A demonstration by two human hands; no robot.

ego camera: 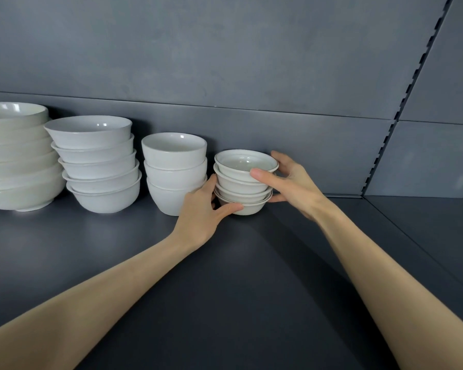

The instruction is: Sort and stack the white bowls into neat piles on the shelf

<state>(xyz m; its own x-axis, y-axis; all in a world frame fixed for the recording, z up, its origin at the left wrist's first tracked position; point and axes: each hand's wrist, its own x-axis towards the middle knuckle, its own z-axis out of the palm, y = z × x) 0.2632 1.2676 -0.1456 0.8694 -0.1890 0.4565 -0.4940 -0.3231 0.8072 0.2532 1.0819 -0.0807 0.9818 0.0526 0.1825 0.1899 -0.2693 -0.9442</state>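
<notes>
While curled round stack (239, 186), both grips (198, 212) (292, 186)

Dark grey shelf (251, 289) carries four white bowl stacks (96, 166) (largest leftmost).

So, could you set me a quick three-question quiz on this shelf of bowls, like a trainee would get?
1. True or false: the left hand and the right hand both hold the smallest pile.
2. How many piles of white bowls stand on the shelf? A: two. B: four. C: six.
3. Fill in: the pile of three bowls stands directly to the ___ of the smallest pile.

Key: 1 true. 2 B. 3 left.
</notes>
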